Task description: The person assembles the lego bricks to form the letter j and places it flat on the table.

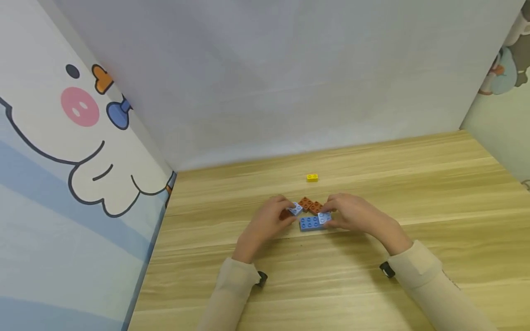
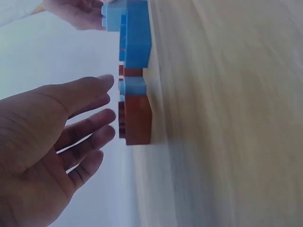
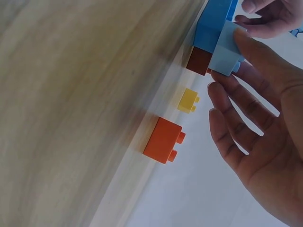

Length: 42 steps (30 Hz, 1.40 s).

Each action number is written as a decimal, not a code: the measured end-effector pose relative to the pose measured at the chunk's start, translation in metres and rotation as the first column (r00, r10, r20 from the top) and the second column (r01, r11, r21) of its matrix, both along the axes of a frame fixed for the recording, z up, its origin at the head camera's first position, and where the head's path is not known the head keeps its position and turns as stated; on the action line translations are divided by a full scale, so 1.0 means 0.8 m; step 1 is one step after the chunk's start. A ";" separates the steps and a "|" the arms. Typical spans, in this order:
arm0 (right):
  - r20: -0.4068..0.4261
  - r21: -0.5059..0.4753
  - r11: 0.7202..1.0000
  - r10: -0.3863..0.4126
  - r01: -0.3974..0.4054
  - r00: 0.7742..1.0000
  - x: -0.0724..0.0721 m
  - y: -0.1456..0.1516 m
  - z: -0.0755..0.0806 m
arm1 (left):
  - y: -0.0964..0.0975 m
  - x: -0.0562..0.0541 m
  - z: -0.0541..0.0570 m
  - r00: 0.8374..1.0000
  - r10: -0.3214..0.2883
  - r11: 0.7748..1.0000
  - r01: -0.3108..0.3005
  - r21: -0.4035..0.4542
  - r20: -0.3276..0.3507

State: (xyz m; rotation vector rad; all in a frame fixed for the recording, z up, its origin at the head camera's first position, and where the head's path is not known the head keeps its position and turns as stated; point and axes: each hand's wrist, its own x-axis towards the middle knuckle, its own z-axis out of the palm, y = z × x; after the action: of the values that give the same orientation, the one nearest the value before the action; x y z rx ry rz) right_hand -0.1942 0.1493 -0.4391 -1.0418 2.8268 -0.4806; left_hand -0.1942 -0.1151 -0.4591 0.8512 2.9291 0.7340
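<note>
In the head view my right hand [image 1: 358, 214] pinches a light blue toy brick [image 1: 324, 217] that sits over the right end of a longer blue brick [image 1: 309, 224]. The right wrist view shows the thumb on this light blue brick's side. My left hand [image 1: 267, 218] hovers by a second light blue brick [image 1: 296, 209], fingers loosely bent and holding nothing. Below it is a reddish-brown brick [image 2: 138, 120], mostly covered by the hand in the head view. Two more brown bricks, one left [image 1: 305, 203] and one right [image 1: 316, 208], lie between the hands, behind the blue brick.
A small yellow brick [image 1: 312, 178] stands farther back on the wooden table [image 1: 298, 285]. An orange brick [image 3: 163, 140] shows in the right wrist view. A pale curtain [image 1: 290, 82] hangs behind the table, and a cartoon-printed panel [image 1: 49, 193] borders its left side.
</note>
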 end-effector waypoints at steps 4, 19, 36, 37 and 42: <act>0.007 0.004 1.000 -0.003 0.003 1.000 0.000 0.000 0.000 | -0.007 0.001 -0.005 0.995 0.092 0.994 -0.095 -0.045 -0.049; 0.011 -0.008 1.000 0.000 0.000 1.000 0.000 0.002 -0.002 | -0.010 0.005 -0.009 0.978 0.206 0.973 -0.202 -0.109 0.027; 0.039 -0.022 1.000 -0.008 0.009 0.999 0.000 0.003 -0.008 | -0.007 0.016 0.004 0.993 0.099 0.995 -0.099 -0.006 0.062; 0.038 -0.022 1.000 -0.006 0.007 0.999 -0.001 0.003 -0.008 | -0.006 0.017 0.006 0.994 0.081 0.997 -0.081 0.002 0.068; 0.037 -0.029 1.000 -0.002 0.003 0.999 -0.002 0.003 -0.006 | 0.002 0.018 0.013 0.995 -0.007 1.000 0.006 0.018 0.095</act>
State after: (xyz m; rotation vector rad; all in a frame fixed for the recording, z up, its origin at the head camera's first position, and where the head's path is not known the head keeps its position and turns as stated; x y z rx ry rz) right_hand -0.1956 0.1517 -0.4443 -1.0242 2.7972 -0.5371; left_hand -0.1798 -0.1134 -0.4485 0.8031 2.8394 0.7792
